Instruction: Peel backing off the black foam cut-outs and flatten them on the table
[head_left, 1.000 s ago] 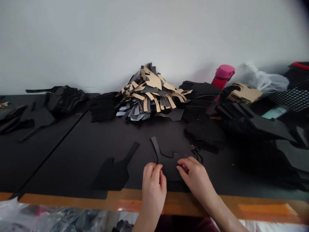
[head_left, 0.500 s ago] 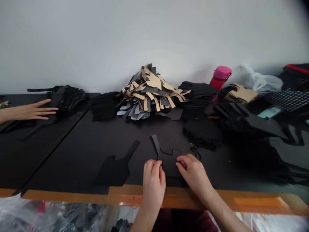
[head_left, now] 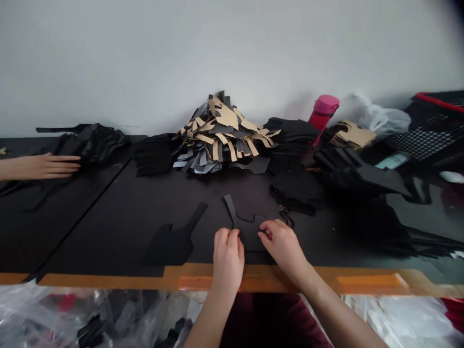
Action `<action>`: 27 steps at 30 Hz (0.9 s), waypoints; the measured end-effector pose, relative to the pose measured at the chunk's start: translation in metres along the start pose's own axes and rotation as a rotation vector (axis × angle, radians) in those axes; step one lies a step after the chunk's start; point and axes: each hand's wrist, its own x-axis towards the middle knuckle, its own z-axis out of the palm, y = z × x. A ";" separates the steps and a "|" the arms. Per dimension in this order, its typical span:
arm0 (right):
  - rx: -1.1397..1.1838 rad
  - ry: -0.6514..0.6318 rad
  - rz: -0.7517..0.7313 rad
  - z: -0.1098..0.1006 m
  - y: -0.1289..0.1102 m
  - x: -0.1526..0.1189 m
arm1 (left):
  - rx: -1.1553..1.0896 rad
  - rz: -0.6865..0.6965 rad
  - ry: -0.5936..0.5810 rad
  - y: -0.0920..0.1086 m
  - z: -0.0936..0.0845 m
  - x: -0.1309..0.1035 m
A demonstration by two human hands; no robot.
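Observation:
A flat black cut piece (head_left: 246, 227) with a long narrow arm lies on the black table mat near the front edge. My left hand (head_left: 227, 253) pinches its left edge with curled fingers. My right hand (head_left: 282, 241) presses and grips its right side with the fingertips. Left of my hands, a second black cut piece (head_left: 173, 239) with a long neck lies flat, untouched.
A heap of tan and black cut pieces (head_left: 221, 133) stands at the back by the wall, with black stacks (head_left: 293, 140) beside it, a pink bottle (head_left: 321, 113) and a black mesh basket (head_left: 427, 135) at right. Another person's hand (head_left: 43, 165) rests at far left. The table's wooden edge (head_left: 108, 280) runs along the front.
Another person's hand has come into view at far left and now lies flat there. The view has tilted slightly down and right. My hands stay on the black piece.

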 end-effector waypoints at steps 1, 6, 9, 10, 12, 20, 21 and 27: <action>-0.020 -0.019 0.005 -0.002 -0.001 0.000 | 0.005 0.001 -0.005 0.000 0.000 0.000; -0.197 -0.128 -0.001 -0.013 -0.008 0.004 | 0.040 0.004 -0.015 0.001 -0.001 0.000; -0.293 -0.153 0.010 -0.019 -0.006 0.007 | 0.055 0.013 -0.027 0.001 -0.002 -0.001; -0.303 -0.155 0.018 -0.020 -0.004 0.008 | 0.062 0.015 -0.032 0.001 -0.003 -0.001; -0.300 -0.152 0.023 -0.022 -0.001 0.008 | 0.072 0.017 -0.038 0.001 -0.005 0.000; -0.392 0.000 -0.098 -0.005 0.011 -0.011 | 0.271 -0.082 -0.160 0.010 -0.017 0.002; -0.403 0.025 -0.121 -0.003 0.012 -0.013 | 0.289 -0.095 -0.166 0.011 -0.018 0.001; -0.249 0.049 -0.309 -0.002 0.002 0.017 | 0.333 -0.105 -0.136 0.012 -0.014 -0.002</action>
